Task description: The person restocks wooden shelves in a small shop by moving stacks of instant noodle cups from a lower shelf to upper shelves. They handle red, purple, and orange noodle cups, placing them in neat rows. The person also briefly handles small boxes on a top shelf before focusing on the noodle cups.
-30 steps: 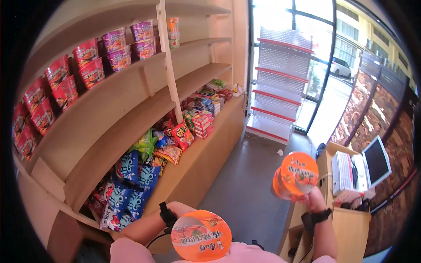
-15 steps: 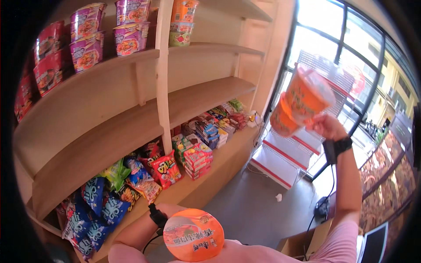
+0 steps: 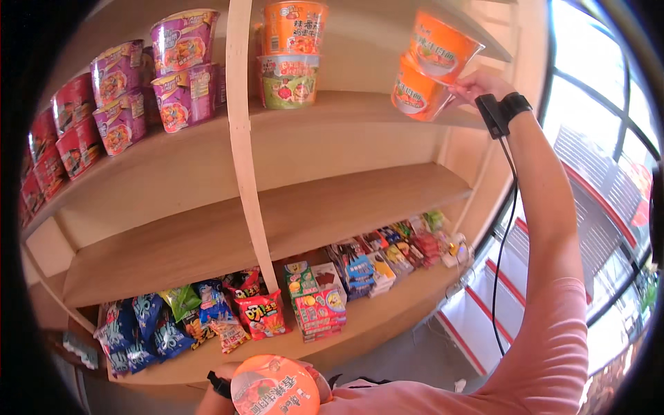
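My right hand is raised at the upper right, its fingers closed on a pair of orange instant noodle tubs. One noodle tub sits above the other noodle tub, and both lean to one side. They are in front of the upper shelf, to the right of a stack of two tubs. Low in front of my body is another orange noodle tub, its round lid facing up. My left hand curls around this tub, with most of the fingers hidden behind it.
A wooden post divides the shelving. Purple noodle tubs and red ones stand left of it. Snack bags and small boxes line the bottom shelf. A red-edged metal rack stands by the window at right.
My right hand has brought the two tubs leftward and up, from before the window to the upper shelf. The view has turned toward the shelves. My left hand still holds its tub.
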Demonstrator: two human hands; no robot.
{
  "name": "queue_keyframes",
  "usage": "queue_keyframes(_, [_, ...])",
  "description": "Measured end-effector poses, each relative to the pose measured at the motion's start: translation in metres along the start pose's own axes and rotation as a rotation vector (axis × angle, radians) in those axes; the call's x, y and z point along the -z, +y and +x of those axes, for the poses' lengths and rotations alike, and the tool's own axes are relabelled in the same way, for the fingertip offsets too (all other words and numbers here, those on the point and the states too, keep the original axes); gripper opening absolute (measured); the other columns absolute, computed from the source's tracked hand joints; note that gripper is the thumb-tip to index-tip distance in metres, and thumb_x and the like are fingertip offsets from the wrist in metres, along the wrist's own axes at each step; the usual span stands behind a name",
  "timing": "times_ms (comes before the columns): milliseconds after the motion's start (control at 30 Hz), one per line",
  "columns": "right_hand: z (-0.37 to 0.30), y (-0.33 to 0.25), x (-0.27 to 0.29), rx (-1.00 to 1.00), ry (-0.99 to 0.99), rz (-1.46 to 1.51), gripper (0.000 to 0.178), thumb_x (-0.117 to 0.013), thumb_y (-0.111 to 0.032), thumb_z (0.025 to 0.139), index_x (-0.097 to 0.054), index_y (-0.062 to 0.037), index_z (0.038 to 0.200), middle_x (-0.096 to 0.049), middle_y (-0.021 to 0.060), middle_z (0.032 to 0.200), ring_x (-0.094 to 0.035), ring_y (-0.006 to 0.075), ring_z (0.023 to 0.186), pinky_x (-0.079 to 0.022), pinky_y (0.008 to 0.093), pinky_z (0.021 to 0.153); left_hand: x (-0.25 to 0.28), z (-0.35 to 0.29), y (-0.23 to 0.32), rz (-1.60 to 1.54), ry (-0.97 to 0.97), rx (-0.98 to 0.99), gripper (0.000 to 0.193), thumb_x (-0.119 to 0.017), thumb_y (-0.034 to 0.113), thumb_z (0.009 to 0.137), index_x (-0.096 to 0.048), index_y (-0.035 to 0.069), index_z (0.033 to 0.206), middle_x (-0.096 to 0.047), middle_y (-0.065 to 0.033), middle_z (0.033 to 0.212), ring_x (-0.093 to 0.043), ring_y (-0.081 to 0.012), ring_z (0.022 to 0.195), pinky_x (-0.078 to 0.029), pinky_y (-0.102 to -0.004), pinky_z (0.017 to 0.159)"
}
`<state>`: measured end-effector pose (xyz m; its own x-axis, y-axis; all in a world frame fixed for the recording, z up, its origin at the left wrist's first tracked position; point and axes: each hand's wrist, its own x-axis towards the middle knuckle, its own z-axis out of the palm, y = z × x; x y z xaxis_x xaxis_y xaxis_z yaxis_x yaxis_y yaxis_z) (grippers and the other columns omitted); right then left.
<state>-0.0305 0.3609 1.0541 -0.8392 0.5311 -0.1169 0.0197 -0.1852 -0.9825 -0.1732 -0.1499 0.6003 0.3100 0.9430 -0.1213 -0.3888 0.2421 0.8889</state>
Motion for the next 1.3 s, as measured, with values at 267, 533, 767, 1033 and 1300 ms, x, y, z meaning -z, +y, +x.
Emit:
queue_keyframes(267, [0.126, -0.036, -0.002, 0.038, -0.144, -0.172, 0.014, -0.044, 0.003, 0.087, -0.050, 0.0143, 0.092, -0.058, 0.0212, 0.081, -0.063, 0.0150, 0.059, -0.056, 0.0176, 0.054, -0.045, 0.028, -0.006, -0.075, 0.363, -0.138, 0.058, -0.054, 0.026, 0.092, -0.032, 0.001, 0.139, -0.035, -0.0136, 0.142, -0.034, -0.0230, 0.131, -0.030, -0.0365, 0.107])
queue_keyframes(533, [0.233, -0.029, -0.023, 0.163, -0.176, -0.225, 0.006, -0.046, 0.002, 0.084, -0.048, 0.0062, 0.087, -0.057, 0.0158, 0.079, -0.057, 0.0113, 0.055, -0.048, 0.0181, 0.046, -0.095, 0.009, -0.025, -0.190, 0.699, -0.219, 0.058, -0.054, 0.026, 0.092, -0.032, 0.001, 0.139, -0.036, -0.0137, 0.142, -0.035, -0.0229, 0.130, -0.030, -0.0363, 0.107])
queue_keyframes(767, [0.303, -0.026, -0.054, 0.414, 0.036, -0.138, 0.026, -0.050, -0.005, 0.087, -0.047, 0.0014, 0.112, -0.054, 0.0145, 0.108, -0.060, 0.0233, 0.077, -0.054, 0.0320, 0.058, -0.111, -0.015, -0.035, -0.240, 0.816, -0.255, 0.059, -0.055, 0.026, 0.091, -0.032, 0.001, 0.139, -0.036, -0.0137, 0.141, -0.036, -0.0228, 0.130, -0.031, -0.0361, 0.106])
queue_keyframes(1033, [0.204, 0.016, -0.120, 0.613, -0.132, -0.654, 0.044, -0.058, -0.031, 0.084, -0.051, -0.0035, 0.117, -0.053, 0.0122, 0.118, -0.060, 0.0235, 0.083, -0.051, 0.0428, 0.058, -0.137, -0.037, -0.048, -0.275, 0.948, -0.298, 0.059, -0.055, 0.026, 0.091, -0.032, 0.001, 0.139, -0.037, -0.0138, 0.141, -0.037, -0.0227, 0.129, -0.032, -0.0358, 0.106])
queue_keyframes(1300, [0.262, -0.009, -0.138, 0.627, 0.108, -1.290, 0.060, -0.075, -0.042, 0.072, -0.051, -0.0112, 0.117, -0.063, 0.0125, 0.092, -0.062, 0.0224, 0.075, -0.050, 0.0363, 0.061, -0.137, -0.033, -0.056, -0.289, 0.982, -0.351, 0.059, -0.055, 0.026, 0.091, -0.031, 0.001, 0.139, -0.038, -0.0139, 0.141, -0.038, -0.0226, 0.128, -0.032, -0.0356, 0.106])
